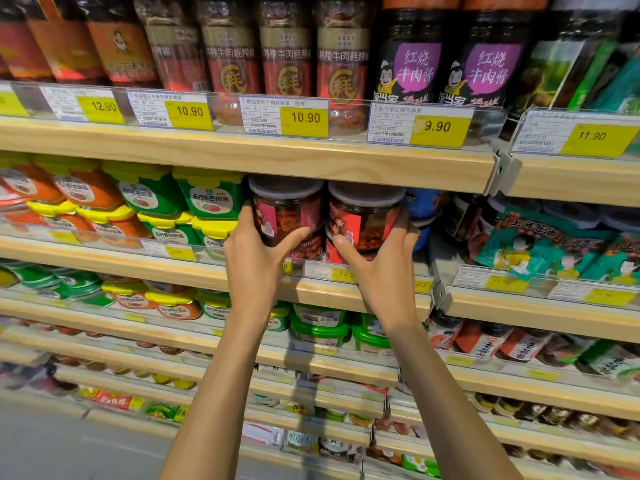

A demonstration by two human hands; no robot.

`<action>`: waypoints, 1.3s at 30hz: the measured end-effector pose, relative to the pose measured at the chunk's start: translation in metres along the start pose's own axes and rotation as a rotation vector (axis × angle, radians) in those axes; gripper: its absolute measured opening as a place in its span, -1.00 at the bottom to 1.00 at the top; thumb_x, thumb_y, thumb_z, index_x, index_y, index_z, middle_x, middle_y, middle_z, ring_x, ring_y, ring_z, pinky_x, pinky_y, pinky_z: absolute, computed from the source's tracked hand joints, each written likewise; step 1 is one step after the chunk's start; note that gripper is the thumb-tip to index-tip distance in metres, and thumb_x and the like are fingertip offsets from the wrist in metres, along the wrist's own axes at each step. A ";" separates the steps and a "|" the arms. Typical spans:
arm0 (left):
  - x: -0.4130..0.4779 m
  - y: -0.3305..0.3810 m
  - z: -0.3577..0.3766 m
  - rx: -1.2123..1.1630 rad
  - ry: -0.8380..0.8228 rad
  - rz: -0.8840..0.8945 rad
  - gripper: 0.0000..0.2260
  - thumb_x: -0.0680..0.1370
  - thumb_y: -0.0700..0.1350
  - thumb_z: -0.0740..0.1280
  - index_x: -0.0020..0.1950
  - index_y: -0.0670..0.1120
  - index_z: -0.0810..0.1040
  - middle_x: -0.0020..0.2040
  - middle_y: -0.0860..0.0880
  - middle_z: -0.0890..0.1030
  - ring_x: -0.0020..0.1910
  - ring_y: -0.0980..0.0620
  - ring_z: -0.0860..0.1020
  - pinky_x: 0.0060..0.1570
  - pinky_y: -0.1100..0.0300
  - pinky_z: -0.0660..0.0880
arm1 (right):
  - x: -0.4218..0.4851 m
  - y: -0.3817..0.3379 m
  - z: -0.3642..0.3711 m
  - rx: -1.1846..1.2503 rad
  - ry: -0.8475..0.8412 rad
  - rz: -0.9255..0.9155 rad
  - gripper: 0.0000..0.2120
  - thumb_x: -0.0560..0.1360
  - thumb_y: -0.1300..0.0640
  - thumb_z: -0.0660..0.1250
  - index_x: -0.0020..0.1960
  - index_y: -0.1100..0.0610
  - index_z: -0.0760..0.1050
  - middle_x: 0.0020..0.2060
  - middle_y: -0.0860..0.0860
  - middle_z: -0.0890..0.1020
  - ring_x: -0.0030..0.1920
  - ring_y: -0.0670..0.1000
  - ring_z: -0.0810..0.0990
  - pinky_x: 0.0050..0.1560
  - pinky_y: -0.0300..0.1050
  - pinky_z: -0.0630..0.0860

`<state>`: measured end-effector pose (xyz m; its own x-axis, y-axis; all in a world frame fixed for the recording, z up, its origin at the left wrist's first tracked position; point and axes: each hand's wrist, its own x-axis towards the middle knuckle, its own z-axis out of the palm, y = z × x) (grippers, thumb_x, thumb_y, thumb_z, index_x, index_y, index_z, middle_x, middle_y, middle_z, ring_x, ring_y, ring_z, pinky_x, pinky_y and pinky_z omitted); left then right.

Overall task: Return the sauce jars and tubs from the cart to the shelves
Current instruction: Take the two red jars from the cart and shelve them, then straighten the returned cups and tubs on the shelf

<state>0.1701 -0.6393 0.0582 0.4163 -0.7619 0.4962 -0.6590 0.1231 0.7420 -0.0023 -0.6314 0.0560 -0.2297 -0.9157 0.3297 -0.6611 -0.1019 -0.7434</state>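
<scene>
Two clear sauce jars with grey lids and red labels stand side by side on the second wooden shelf (346,296). My left hand (258,252) grips the left jar (289,211), thumb across its front and fingers round its left side. My right hand (377,258) grips the right jar (363,216), thumb on the front and fingers round its right side. More of the same red product sits beneath or behind the two jars. The cart is out of view.
Green and orange tubs with yellow lids (204,199) are stacked just left of the jars. Blue packs (424,202) and teal sachets (540,244) lie to the right. The upper shelf (242,154) hangs close above the lids, holding tall jars behind price tags. Lower shelves hold more tubs.
</scene>
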 end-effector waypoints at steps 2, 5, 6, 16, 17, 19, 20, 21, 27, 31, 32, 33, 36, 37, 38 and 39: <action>0.000 0.003 -0.007 0.004 0.010 0.012 -0.36 0.39 0.28 0.50 0.21 -0.18 0.49 0.00 0.11 0.60 -0.09 0.12 0.55 -0.08 0.29 0.49 | 0.000 0.003 0.000 -0.029 -0.045 0.002 -0.45 0.49 -0.30 0.34 0.09 0.14 0.25 0.03 0.01 0.26 -0.07 0.10 0.47 -0.16 0.02 0.46; 0.000 0.002 -0.013 0.035 -0.034 0.004 -0.38 0.40 0.27 0.47 0.22 -0.19 0.55 -0.02 0.05 0.65 -0.07 0.08 0.59 -0.07 0.20 0.54 | 0.001 0.009 -0.003 -0.084 -0.103 -0.008 -0.45 0.52 -0.25 0.33 0.19 0.17 0.27 0.07 0.00 0.26 0.05 0.11 0.45 -0.10 -0.02 0.41; -0.001 0.000 -0.015 0.030 -0.052 -0.001 -0.32 0.38 0.30 0.46 0.28 -0.19 0.54 0.07 0.02 0.67 0.04 0.06 0.61 0.01 0.15 0.57 | 0.001 0.012 -0.006 -0.119 -0.116 -0.009 -0.45 0.52 -0.23 0.34 0.21 0.18 0.28 0.08 0.00 0.27 0.12 0.12 0.43 -0.03 0.00 0.43; -0.017 -0.037 -0.067 0.263 -0.145 0.115 -0.34 0.50 0.27 0.37 0.49 -0.06 0.39 0.36 -0.02 0.53 0.36 -0.04 0.43 0.16 0.02 0.49 | -0.048 -0.012 -0.033 -0.565 -0.140 -0.124 -0.31 0.54 -0.19 0.32 0.51 0.20 0.28 0.40 0.17 0.40 0.42 0.19 0.32 0.35 0.10 0.35; -0.016 -0.045 -0.075 0.310 -0.177 0.146 -0.37 0.51 0.24 0.38 0.47 -0.06 0.40 0.34 -0.03 0.53 0.35 -0.06 0.42 0.17 0.03 0.47 | -0.053 -0.018 -0.032 -0.568 -0.163 -0.137 -0.35 0.54 -0.18 0.31 0.48 0.18 0.31 0.37 0.17 0.42 0.39 0.20 0.35 0.32 0.10 0.37; -0.014 -0.065 -0.092 0.438 -0.268 0.225 -0.41 0.51 0.18 0.42 0.44 -0.07 0.42 0.32 -0.07 0.53 0.34 -0.11 0.41 0.24 0.04 0.40 | -0.060 -0.030 -0.027 -0.585 -0.269 -0.158 -0.41 0.56 -0.19 0.28 0.45 0.14 0.31 0.35 0.14 0.41 0.35 0.18 0.37 0.27 0.09 0.40; -0.013 -0.075 -0.101 0.494 -0.307 0.249 -0.41 0.50 0.16 0.43 0.45 -0.07 0.42 0.34 -0.09 0.51 0.34 -0.13 0.40 0.28 0.01 0.38 | -0.063 -0.037 -0.022 -0.604 -0.324 -0.171 -0.42 0.57 -0.19 0.26 0.45 0.12 0.29 0.36 0.13 0.39 0.35 0.17 0.36 0.28 0.08 0.41; -0.013 -0.086 -0.110 0.527 -0.340 0.249 -0.40 0.50 0.14 0.44 0.46 -0.07 0.41 0.37 -0.12 0.49 0.36 -0.15 0.38 0.30 -0.02 0.39 | -0.066 -0.044 -0.016 -0.624 -0.363 -0.195 -0.43 0.58 -0.19 0.24 0.46 0.10 0.27 0.37 0.12 0.37 0.36 0.16 0.35 0.29 0.07 0.40; -0.029 -0.145 -0.175 0.522 -0.438 0.217 -0.41 0.55 0.16 0.36 0.53 -0.03 0.34 0.43 -0.08 0.43 0.40 -0.14 0.34 0.35 -0.01 0.34 | -0.099 -0.087 0.027 -0.669 -0.413 -0.284 -0.37 0.56 -0.24 0.26 0.50 0.06 0.26 0.38 0.08 0.40 0.37 0.13 0.36 0.30 0.02 0.40; -0.037 -0.191 -0.226 0.554 -0.478 0.140 -0.41 0.57 0.18 0.32 0.55 0.03 0.28 0.49 -0.04 0.36 0.46 -0.09 0.28 0.39 0.01 0.30 | -0.123 -0.119 0.064 -0.669 -0.453 -0.313 -0.40 0.56 -0.24 0.27 0.46 0.08 0.32 0.31 0.05 0.43 0.34 0.11 0.39 0.26 -0.02 0.42; -0.036 -0.200 -0.240 0.568 -0.475 0.127 -0.41 0.57 0.19 0.32 0.55 0.04 0.28 0.49 -0.05 0.36 0.46 -0.10 0.29 0.38 0.00 0.33 | -0.128 -0.130 0.074 -0.657 -0.458 -0.333 -0.40 0.56 -0.23 0.27 0.46 0.09 0.33 0.29 0.05 0.44 0.32 0.11 0.40 0.26 -0.02 0.42; -0.033 -0.208 -0.255 0.594 -0.467 0.117 -0.41 0.57 0.19 0.31 0.55 0.04 0.27 0.48 -0.05 0.36 0.45 -0.11 0.30 0.38 -0.01 0.34 | -0.133 -0.143 0.086 -0.645 -0.463 -0.352 -0.40 0.56 -0.23 0.28 0.46 0.09 0.33 0.28 0.06 0.44 0.32 0.12 0.41 0.25 -0.01 0.43; -0.025 -0.231 -0.299 0.653 -0.429 0.073 -0.42 0.58 0.20 0.30 0.54 0.03 0.28 0.47 -0.06 0.38 0.42 -0.13 0.32 0.36 -0.03 0.35 | -0.145 -0.182 0.123 -0.613 -0.488 -0.402 -0.38 0.55 -0.23 0.28 0.47 0.10 0.32 0.28 0.09 0.45 0.31 0.14 0.42 0.20 0.03 0.46; -0.023 -0.237 -0.309 0.664 -0.417 0.066 -0.42 0.58 0.20 0.30 0.54 0.03 0.28 0.46 -0.05 0.38 0.41 -0.12 0.33 0.35 -0.02 0.34 | -0.148 -0.192 0.133 -0.609 -0.493 -0.414 -0.38 0.55 -0.24 0.28 0.47 0.10 0.32 0.28 0.09 0.45 0.31 0.15 0.42 0.19 0.03 0.46; -0.020 -0.243 -0.320 0.673 -0.409 0.060 -0.41 0.57 0.21 0.30 0.54 0.03 0.28 0.45 -0.05 0.39 0.41 -0.11 0.34 0.34 -0.01 0.35 | -0.151 -0.202 0.143 -0.603 -0.501 -0.425 -0.38 0.55 -0.24 0.27 0.47 0.10 0.32 0.29 0.09 0.44 0.31 0.15 0.41 0.19 0.03 0.46; -0.017 -0.251 -0.333 0.681 -0.398 0.046 -0.41 0.57 0.21 0.30 0.54 0.03 0.29 0.44 -0.05 0.40 0.40 -0.11 0.36 0.33 0.00 0.37 | -0.154 -0.214 0.156 -0.592 -0.516 -0.439 -0.38 0.56 -0.25 0.27 0.48 0.09 0.31 0.31 0.09 0.43 0.33 0.14 0.40 0.20 0.04 0.46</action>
<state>0.5371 -0.4452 0.0133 0.2086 -0.9516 0.2256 -0.9621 -0.1583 0.2219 0.2857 -0.5287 0.0735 0.3857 -0.9166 0.1051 -0.9062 -0.3978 -0.1432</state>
